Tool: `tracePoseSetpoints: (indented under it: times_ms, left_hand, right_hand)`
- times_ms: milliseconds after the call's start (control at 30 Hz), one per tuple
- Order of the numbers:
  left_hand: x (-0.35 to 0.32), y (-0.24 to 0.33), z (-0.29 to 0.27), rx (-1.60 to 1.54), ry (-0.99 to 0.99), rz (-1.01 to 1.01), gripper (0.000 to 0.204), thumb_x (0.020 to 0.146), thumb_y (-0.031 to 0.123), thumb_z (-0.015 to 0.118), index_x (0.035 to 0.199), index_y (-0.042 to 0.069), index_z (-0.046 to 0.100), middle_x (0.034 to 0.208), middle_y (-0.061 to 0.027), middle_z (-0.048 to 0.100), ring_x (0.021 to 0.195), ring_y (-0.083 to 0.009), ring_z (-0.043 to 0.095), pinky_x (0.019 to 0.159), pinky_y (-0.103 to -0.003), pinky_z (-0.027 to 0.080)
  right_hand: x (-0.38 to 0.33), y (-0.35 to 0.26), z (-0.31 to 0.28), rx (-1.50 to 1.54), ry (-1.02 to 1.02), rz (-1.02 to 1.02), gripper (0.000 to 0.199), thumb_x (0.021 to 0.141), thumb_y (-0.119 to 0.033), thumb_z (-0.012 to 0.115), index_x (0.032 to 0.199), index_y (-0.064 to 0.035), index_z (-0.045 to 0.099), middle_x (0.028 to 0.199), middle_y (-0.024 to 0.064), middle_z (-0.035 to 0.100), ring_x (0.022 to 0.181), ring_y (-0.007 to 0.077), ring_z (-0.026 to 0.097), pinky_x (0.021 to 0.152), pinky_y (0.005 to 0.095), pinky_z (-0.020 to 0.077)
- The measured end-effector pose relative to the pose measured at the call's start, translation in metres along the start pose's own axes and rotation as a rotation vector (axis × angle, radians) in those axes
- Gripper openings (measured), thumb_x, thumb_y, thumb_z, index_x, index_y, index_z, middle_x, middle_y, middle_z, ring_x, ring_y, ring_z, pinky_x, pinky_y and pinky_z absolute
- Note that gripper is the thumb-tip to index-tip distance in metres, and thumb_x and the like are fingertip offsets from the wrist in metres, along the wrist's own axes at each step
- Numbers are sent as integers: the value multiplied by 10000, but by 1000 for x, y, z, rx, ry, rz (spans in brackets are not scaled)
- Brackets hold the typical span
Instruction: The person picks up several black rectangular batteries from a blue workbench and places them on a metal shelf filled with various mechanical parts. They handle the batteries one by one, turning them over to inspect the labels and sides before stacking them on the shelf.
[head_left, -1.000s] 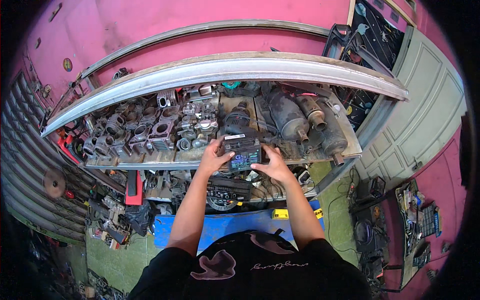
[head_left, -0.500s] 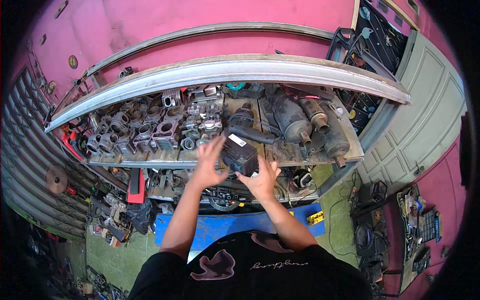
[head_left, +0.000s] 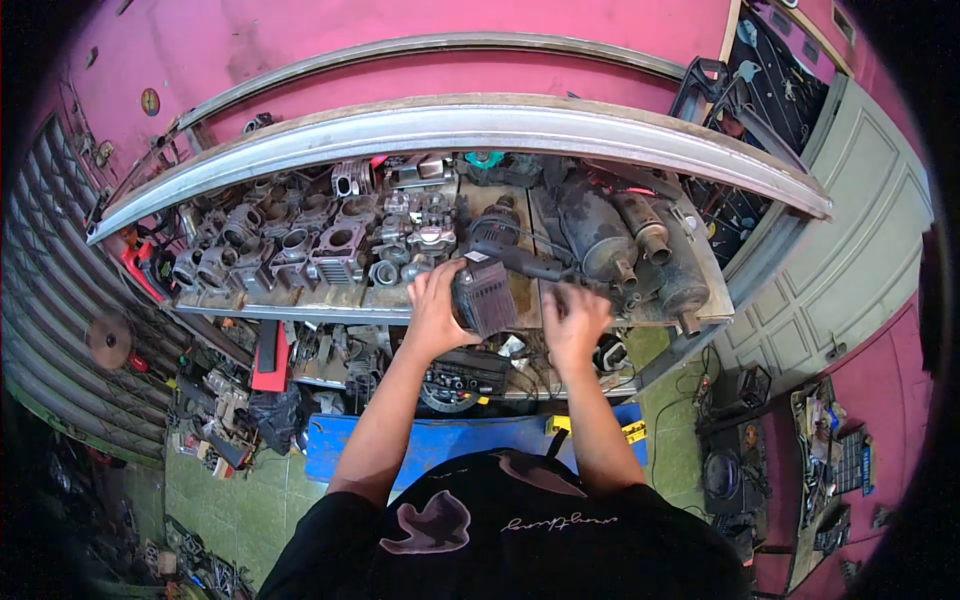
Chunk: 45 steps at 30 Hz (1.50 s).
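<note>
A black box [head_left: 486, 300] with a ribbed side and a small white label is tilted over the front edge of the shelf. My left hand [head_left: 436, 310] grips it from the left, thumb low and fingers along its upper side. To the right of the box, apart from it, is my right hand [head_left: 577, 325]. Its fingers are curled in and slightly blurred, so whatever may be in them stays hidden. Just behind both hands lies a dark corded power tool [head_left: 510, 255], its handle pointing right toward my right hand.
Metal engine cylinders [head_left: 340, 245] crowd the shelf's left half, with carburetor-like parts [head_left: 425, 225] beside them. Dark mufflers [head_left: 595, 235] lie at right. A metal rail [head_left: 460, 125] crosses above. Lower down are a blue bench [head_left: 350, 450] and a yellow case [head_left: 634, 431].
My right hand has come off the box, moved right and curled its fingers. My left hand has closed on the box, which has turned to show its ribbed side.
</note>
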<state>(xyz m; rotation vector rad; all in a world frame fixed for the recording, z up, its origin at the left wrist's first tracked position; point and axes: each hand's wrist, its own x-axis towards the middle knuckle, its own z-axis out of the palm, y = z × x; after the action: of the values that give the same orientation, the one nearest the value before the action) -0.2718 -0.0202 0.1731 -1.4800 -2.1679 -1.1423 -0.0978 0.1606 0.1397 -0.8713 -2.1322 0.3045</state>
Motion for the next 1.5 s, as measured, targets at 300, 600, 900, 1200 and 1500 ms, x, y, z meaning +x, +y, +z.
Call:
tracePoseSetpoints:
  times_ms: [300,600,900,1200,1500]
  left_hand:
    - [4,-8,1,-37,-15,-28,1222,388,243,953,1482,113,424,1473,-128,510,1316,-402,445,1103,-518,320]
    - [7,-8,-1,-65,-66,-85,1246,374,233,960,1490,100,425,1437,-147,518,1318,-419,429,1143,-522,311]
    - [10,-10,-3,-16,-5,-40,1155,418,280,934,1450,74,457,1383,-144,551,1257,-416,489,1040,-530,370]
    - [10,-12,1,1,4,-12,1159,445,338,953,1453,64,451,1360,-160,559,1253,-414,491,1014,-539,372]
    - [11,-13,0,-4,-31,-101,1240,383,312,974,1471,83,427,1373,-158,540,1289,-413,474,1060,-542,354]
  right_hand:
    - [17,49,5,-341,-136,65,258,881,-216,722,1126,-252,797,1043,21,778,1079,278,582,927,511,359]
    - [25,-78,-39,144,170,-352,239,852,-149,762,1066,-247,801,1152,-47,784,990,213,598,942,408,378]
    - [-44,-52,3,52,264,-365,295,809,-94,715,1039,-261,797,1145,-63,775,967,193,581,924,418,348]
    - [-26,-95,16,105,283,-372,282,834,-84,703,1055,-236,788,1197,-70,769,981,217,582,983,432,334]
    - [-50,-66,-6,108,305,-241,284,773,-54,724,980,-230,806,1104,-48,792,926,197,580,940,426,306]
